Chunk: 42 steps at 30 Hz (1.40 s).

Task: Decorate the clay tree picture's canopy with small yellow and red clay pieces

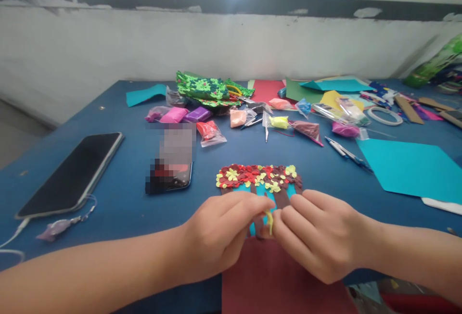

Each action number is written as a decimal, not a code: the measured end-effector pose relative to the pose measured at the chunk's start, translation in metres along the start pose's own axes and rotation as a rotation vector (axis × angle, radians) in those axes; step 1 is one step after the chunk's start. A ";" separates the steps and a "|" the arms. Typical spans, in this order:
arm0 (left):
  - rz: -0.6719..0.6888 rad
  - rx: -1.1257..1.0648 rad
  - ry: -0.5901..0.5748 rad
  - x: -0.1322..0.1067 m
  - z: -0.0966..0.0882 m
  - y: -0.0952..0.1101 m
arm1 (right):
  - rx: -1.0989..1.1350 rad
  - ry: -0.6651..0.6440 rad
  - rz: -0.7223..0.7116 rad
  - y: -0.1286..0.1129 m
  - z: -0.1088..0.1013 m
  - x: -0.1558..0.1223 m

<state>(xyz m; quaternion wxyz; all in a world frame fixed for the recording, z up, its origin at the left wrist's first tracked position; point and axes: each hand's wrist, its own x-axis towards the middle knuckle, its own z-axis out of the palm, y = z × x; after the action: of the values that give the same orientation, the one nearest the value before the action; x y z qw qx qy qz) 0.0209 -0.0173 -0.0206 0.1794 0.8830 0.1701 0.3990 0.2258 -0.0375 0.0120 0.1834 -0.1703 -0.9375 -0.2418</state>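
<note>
A small strip of yellow modelling clay (269, 222) is pinched between the fingertips of my left hand (224, 230) and my right hand (321, 232), which nearly meet. Both hands are closed, their fingers curled. Right behind them lies a clay picture (258, 177): brown trunk-like strips on turquoise card, topped by a dense band of red, brown and yellow petals. My fingers cover its lower part. Below my hands, a dark red card (274, 275) extends toward me.
A phone with a cable (72, 174) lies at the left, near a partly blurred second phone (173, 177). Bags of coloured clay (209, 131), a green leafy craft piece (202, 88) and scissors (243, 98) sit farther back. Compasses (346, 153) and turquoise paper (415, 167) are at the right.
</note>
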 end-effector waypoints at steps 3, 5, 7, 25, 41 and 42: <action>0.068 -0.003 -0.046 0.002 -0.001 0.004 | 0.015 0.035 0.010 -0.001 -0.001 -0.002; 0.111 0.001 -0.035 0.004 -0.001 0.006 | 0.001 0.059 0.022 -0.001 -0.001 -0.004; 0.133 -0.004 -0.021 0.005 -0.003 0.008 | -0.020 0.069 0.046 -0.002 -0.001 -0.004; 0.065 0.041 0.055 0.002 -0.002 0.004 | -0.030 0.049 0.118 -0.001 0.000 0.001; -0.001 -0.084 0.023 0.002 -0.002 0.007 | 0.032 -0.064 0.001 0.009 -0.007 0.002; -0.002 -0.078 0.019 0.002 -0.002 0.007 | 0.058 -0.075 -0.011 0.010 -0.007 0.003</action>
<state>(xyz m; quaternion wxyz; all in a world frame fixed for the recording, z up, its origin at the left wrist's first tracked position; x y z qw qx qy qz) 0.0215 -0.0220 -0.0150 0.2124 0.8714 0.1570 0.4135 0.2293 -0.0322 0.0222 0.1516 -0.1688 -0.9512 -0.2091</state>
